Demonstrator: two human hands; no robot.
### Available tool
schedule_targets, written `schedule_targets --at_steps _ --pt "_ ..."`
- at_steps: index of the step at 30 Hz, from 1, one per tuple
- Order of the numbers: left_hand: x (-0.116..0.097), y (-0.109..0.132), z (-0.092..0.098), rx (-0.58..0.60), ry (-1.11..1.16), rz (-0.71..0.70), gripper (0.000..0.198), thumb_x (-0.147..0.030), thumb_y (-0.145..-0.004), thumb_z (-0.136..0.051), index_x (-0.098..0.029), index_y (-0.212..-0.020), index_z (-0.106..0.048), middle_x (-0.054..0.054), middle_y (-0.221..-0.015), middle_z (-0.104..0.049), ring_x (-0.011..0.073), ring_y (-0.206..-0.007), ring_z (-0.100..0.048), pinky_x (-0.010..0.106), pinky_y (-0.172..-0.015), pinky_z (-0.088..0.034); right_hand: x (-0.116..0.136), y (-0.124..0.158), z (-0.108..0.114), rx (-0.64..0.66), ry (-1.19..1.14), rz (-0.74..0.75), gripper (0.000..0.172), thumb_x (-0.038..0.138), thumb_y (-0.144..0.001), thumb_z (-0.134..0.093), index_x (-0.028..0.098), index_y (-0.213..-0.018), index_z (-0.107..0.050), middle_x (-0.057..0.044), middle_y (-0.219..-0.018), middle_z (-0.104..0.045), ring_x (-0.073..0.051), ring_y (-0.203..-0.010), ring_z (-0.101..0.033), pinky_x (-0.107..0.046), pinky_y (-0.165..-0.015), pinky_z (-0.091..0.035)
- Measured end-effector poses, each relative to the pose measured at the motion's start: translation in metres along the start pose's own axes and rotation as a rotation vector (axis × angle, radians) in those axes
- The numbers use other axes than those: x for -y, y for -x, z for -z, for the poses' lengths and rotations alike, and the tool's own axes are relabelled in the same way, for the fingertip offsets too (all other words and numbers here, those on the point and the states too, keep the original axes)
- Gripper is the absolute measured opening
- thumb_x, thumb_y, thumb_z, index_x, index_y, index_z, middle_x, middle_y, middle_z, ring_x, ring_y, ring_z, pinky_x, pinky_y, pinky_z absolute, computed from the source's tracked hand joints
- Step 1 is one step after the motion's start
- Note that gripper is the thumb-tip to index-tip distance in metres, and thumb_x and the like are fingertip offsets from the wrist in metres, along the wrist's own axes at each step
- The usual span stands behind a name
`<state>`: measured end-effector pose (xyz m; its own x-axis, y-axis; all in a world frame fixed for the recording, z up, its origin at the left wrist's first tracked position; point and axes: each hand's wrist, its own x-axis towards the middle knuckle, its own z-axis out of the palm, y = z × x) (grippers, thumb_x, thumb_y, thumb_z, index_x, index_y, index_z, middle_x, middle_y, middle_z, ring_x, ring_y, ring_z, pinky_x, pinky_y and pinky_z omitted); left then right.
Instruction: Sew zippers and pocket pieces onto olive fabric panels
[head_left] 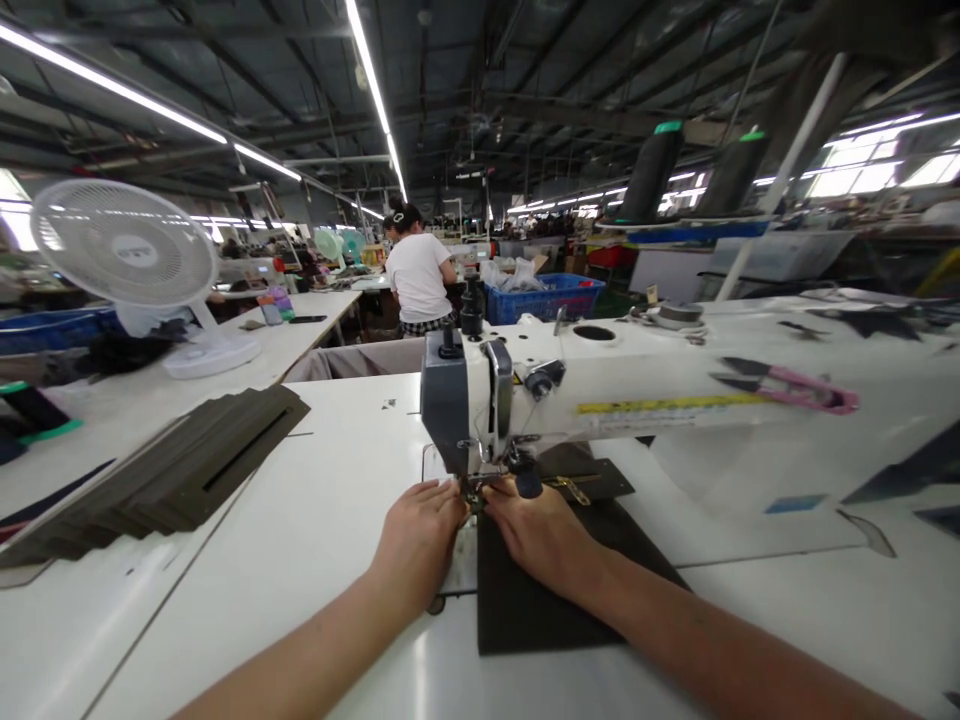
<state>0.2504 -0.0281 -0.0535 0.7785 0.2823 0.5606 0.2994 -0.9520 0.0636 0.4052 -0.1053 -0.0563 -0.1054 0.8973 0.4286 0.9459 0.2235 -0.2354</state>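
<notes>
A dark fabric panel [547, 610] lies on the white table under the head of a sewing machine [480, 400]. My left hand [420, 540] is at the left of the needle area, fingers bent together near the presser foot; what they hold, if anything, is too small to tell. My right hand [544, 535] rests on the panel just right of the needle, its fingertips partly hidden by the machine. A gold-coloured zip piece [570, 488] lies on dark fabric behind my right hand.
A stack of dark panels [172, 470] lies at the left. Beyond it stands a white fan [127, 250]. Pink-handled snips [810, 390] rest on the machine arm. Thread cones [652, 175] stand at the upper right. A person in a white shirt [420, 275] and a blue basket [544, 298] are farther back.
</notes>
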Motion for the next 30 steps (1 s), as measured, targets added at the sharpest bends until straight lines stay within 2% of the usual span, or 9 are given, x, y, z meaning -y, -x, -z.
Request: schedule_targets --at_steps 6,12,15,17,19,22,26,30 --pt "0.0 0.003 0.0 -0.004 0.033 -0.007 0.017 -0.01 -0.084 -0.046 -0.016 -0.093 -0.059 0.008 -0.092 -0.068 0.0197 -0.088 -0.064 0.036 -0.085 -0.051 -0.001 0.004 -0.002 -0.027 -0.033 0.005 0.019 0.01 -0.083 -0.043 0.017 -0.089 -0.06 -0.007 -0.091 -0.064 -0.018 -0.087 -0.059 -0.027 -0.08 -0.043" --pt "0.001 0.006 -0.002 -0.036 0.045 -0.006 0.018 -0.011 -0.084 -0.044 -0.017 -0.087 -0.06 0.008 -0.091 -0.068 0.0199 -0.088 -0.064 0.036 -0.083 -0.051 -0.004 0.007 -0.009 -0.064 -0.078 -0.03 0.017 0.011 -0.082 -0.044 0.017 -0.084 -0.06 -0.007 -0.094 -0.065 -0.019 -0.089 -0.06 -0.027 -0.081 -0.044" --pt "-0.001 0.006 0.0 -0.037 0.058 0.043 0.017 -0.012 -0.085 -0.042 -0.018 -0.089 -0.058 0.008 -0.093 -0.067 0.0197 -0.088 -0.063 0.037 -0.083 -0.05 -0.003 0.007 -0.01 -0.061 -0.069 -0.045 0.018 0.013 -0.083 -0.044 0.018 -0.085 -0.061 -0.006 -0.095 -0.065 -0.018 -0.09 -0.06 -0.028 -0.083 -0.044" --pt "-0.002 0.006 0.002 -0.025 0.055 0.123 0.015 -0.013 -0.085 -0.041 -0.018 -0.089 -0.055 0.007 -0.089 -0.067 0.0195 -0.083 -0.063 0.036 -0.078 -0.051 -0.002 0.006 -0.008 -0.047 -0.022 -0.08 0.017 0.019 -0.084 -0.047 0.018 -0.091 -0.062 -0.007 -0.098 -0.065 -0.02 -0.095 -0.058 -0.036 -0.091 -0.04" --pt "-0.003 0.005 0.004 -0.019 0.038 0.2 0.012 -0.014 -0.085 -0.041 -0.018 -0.089 -0.052 0.006 -0.085 -0.065 0.0197 -0.079 -0.062 0.036 -0.075 -0.051 -0.003 0.005 -0.006 -0.034 0.062 -0.143 0.027 0.033 -0.084 -0.05 0.016 -0.101 -0.061 -0.012 -0.104 -0.063 -0.026 -0.104 -0.054 -0.047 -0.099 -0.03" --pt "-0.005 0.003 0.006 -0.018 -0.024 0.238 0.013 -0.015 -0.084 -0.044 -0.016 -0.095 -0.051 0.008 -0.088 -0.063 0.0221 -0.085 -0.06 0.039 -0.078 -0.05 -0.009 0.009 -0.001 0.013 0.176 -0.234 0.056 0.051 -0.081 -0.049 0.007 -0.115 -0.056 -0.02 -0.118 -0.055 -0.033 -0.119 -0.04 -0.054 -0.103 -0.019" --pt "-0.015 0.006 0.014 0.064 -0.083 0.177 0.019 -0.014 -0.083 -0.047 -0.016 -0.1 -0.055 0.011 -0.105 -0.06 0.0252 -0.098 -0.057 0.044 -0.084 -0.047 -0.013 0.036 0.008 0.084 0.224 -0.316 0.078 0.06 -0.081 -0.041 -0.002 -0.128 -0.041 -0.024 -0.135 -0.034 -0.035 -0.129 -0.024 -0.055 -0.104 -0.02" --pt "-0.049 0.024 0.027 0.116 -0.019 0.138 0.026 -0.017 -0.082 -0.05 -0.02 -0.106 -0.058 0.011 -0.118 -0.056 0.0281 -0.108 -0.052 0.049 -0.089 -0.044 0.007 0.079 0.016 0.08 0.224 -0.339 0.079 0.062 -0.084 -0.033 -0.002 -0.131 -0.036 -0.022 -0.138 -0.028 -0.033 -0.13 -0.022 -0.054 -0.104 -0.022"
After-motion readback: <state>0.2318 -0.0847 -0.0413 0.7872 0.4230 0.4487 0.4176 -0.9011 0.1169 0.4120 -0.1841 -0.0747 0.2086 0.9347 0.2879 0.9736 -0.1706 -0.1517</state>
